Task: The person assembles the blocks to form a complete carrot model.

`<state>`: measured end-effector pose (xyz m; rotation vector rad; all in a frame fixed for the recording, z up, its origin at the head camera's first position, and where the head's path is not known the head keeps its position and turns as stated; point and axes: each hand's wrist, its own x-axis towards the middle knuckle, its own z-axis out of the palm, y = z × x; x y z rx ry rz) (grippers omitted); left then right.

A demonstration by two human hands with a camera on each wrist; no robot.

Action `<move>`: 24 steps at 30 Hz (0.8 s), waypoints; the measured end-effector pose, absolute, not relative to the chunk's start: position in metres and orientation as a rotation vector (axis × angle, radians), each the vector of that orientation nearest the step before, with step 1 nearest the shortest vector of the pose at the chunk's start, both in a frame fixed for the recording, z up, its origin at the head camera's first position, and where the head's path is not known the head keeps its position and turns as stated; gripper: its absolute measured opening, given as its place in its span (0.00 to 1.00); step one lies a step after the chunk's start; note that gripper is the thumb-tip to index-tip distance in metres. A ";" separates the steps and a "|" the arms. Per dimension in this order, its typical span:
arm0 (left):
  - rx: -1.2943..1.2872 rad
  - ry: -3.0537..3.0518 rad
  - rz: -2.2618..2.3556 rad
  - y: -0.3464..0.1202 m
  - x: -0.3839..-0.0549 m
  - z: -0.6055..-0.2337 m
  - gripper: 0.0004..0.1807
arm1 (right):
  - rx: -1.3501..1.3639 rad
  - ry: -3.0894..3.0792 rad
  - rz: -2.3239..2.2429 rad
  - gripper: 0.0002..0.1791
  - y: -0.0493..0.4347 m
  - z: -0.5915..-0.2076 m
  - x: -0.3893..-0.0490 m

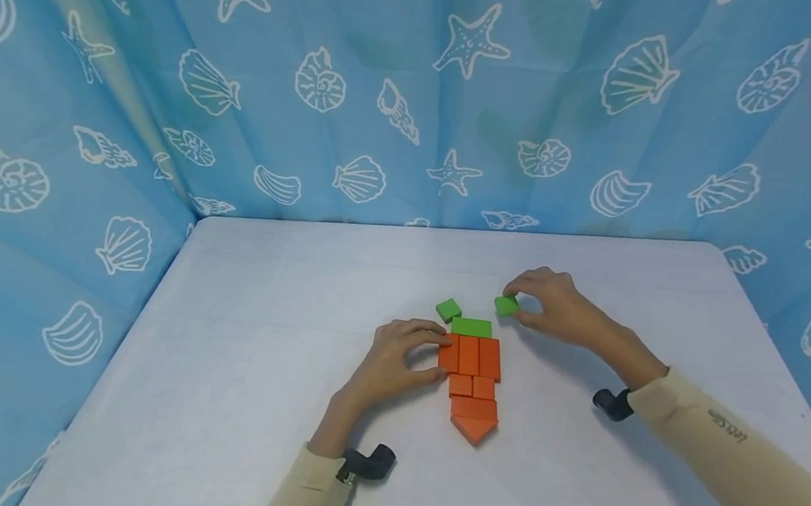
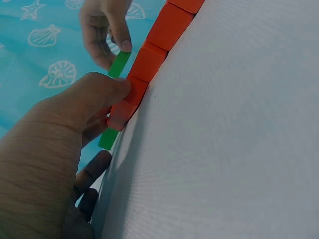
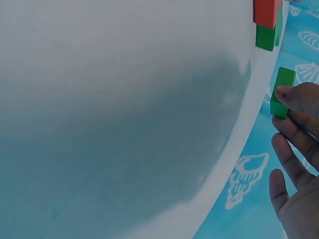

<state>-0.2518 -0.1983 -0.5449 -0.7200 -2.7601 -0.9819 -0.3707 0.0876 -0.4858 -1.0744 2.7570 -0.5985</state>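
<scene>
Orange blocks lie joined in a flat figure on the white table. Three upright ones form a wide row, with two small orange blocks [image 1: 472, 387] below. A pointed orange piece [image 1: 473, 429] is at the near end. A long green block [image 1: 471, 327] lies along the row's far edge, and a small green block [image 1: 448, 310] is at its far left corner. My left hand [image 1: 394, 360] holds the leftmost orange block [image 1: 449, 354] between thumb and fingers at its two ends. My right hand [image 1: 557, 305] pinches another green block [image 3: 285, 82] between thumb and fingertips, right of the long green one.
The white table [image 1: 275, 338] extends on both sides of the figure. A blue cloth [image 1: 361, 114] printed with white shells and starfish hangs behind it and at the sides. Dark straps with cameras sit on both wrists, the left camera [image 1: 370, 462] near the table surface.
</scene>
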 end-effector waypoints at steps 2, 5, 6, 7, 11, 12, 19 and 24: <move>-0.720 -2.762 -0.987 -0.199 -0.252 -0.545 0.22 | -1.089 2.751 -0.602 0.18 0.086 -0.485 -0.367; -0.715 -2.770 -0.989 -0.199 -0.252 -0.546 0.22 | -1.108 2.743 -0.606 0.18 0.083 -0.485 -0.363; -0.715 -2.770 -0.992 -0.199 -0.252 -0.546 0.22 | -1.114 2.742 -0.602 0.18 0.082 -0.486 -0.362; -0.715 -2.770 -0.995 -0.199 -0.252 -0.546 0.22 | -1.117 2.743 -0.593 0.18 0.082 -0.486 -0.362; -0.723 -2.759 -0.993 -0.200 -0.253 -0.547 0.22 | -1.122 2.739 -0.563 0.18 0.080 -0.490 -0.362; -0.725 -2.754 -0.995 -0.200 -0.253 -0.547 0.23 | -1.122 2.737 -0.559 0.18 0.080 -0.491 -0.362; -0.735 -2.742 -1.009 -0.200 -0.254 -0.548 0.23 | -1.136 2.728 -0.541 0.18 0.080 -0.497 -0.363; -0.735 -2.750 -1.016 -0.201 -0.254 -0.548 0.23 | -1.144 2.714 -0.553 0.18 0.080 -0.503 -0.365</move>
